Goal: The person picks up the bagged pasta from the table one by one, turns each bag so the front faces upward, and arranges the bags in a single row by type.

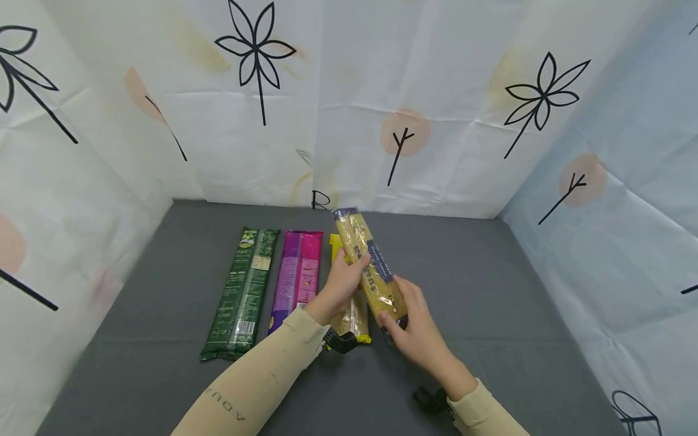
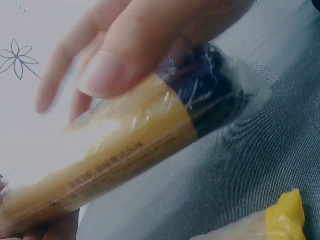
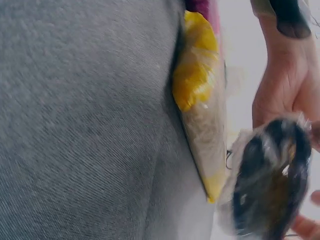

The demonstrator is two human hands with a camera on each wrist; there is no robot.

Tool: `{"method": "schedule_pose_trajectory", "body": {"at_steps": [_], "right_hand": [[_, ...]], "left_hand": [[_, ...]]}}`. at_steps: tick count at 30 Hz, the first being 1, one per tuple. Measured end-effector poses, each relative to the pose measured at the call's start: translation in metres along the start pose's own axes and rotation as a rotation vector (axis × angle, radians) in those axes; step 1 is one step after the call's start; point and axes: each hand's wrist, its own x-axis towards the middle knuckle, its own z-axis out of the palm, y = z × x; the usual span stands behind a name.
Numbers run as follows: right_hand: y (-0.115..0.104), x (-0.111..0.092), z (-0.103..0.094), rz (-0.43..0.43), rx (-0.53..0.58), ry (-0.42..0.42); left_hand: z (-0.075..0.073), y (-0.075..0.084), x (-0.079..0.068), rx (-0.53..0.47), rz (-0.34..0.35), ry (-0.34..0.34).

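A yellow-gold spaghetti pack (image 1: 364, 260) with dark blue ends is held tilted above the table by both hands. My left hand (image 1: 340, 284) grips its upper left side, thumb across the front. Around the lower right end, my right hand (image 1: 417, 324) holds the pack with thumb and fingers on opposite sides. Partly hidden below lies a clear pack with yellow ends (image 1: 357, 318). In the right wrist view, the held pack's dark end (image 3: 272, 180) is close to the camera.
A purple and pink pack (image 1: 297, 272) and a dark green pack (image 1: 242, 293) lie side by side on the grey tabletop (image 1: 480, 278), left of the hands. White printed sheets (image 1: 349, 109) stand around the back and sides.
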Motion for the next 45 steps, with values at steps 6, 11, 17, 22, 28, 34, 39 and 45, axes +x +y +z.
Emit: {"method": "schedule_pose_trajectory", "body": {"at_steps": [6, 11, 17, 22, 28, 34, 39, 45], "right_hand": [[0.006, 0.003, -0.005, 0.403, 0.441, -0.115], [0.009, 0.004, -0.011, 0.570, 0.660, -0.218], [0.010, 0.004, -0.008, 0.567, 0.729, -0.227], [0.015, 0.005, -0.004, 0.602, 0.742, -0.099], [0.027, 0.012, -0.011, 0.633, 0.692, 0.035], [0.049, 0.034, -0.023, 0.646, 0.594, 0.124], [0.072, 0.053, -0.030, 0.706, 0.587, 0.159], [0.088, 0.056, -0.034, 0.768, 0.482, 0.131]], "left_hand": [[0.005, -0.001, -0.001, 0.004, -0.044, -0.023], [0.004, -0.002, -0.002, 0.069, -0.063, -0.082], [0.002, -0.009, -0.001, 0.238, -0.044, -0.150], [0.005, -0.015, -0.003, 0.401, 0.031, -0.181], [0.021, -0.029, -0.013, 0.509, 0.075, -0.237], [0.049, -0.056, -0.020, 0.544, 0.111, -0.274], [0.062, -0.071, -0.016, 0.538, 0.074, -0.222], [0.066, -0.080, -0.016, 0.576, 0.013, -0.279]]}}
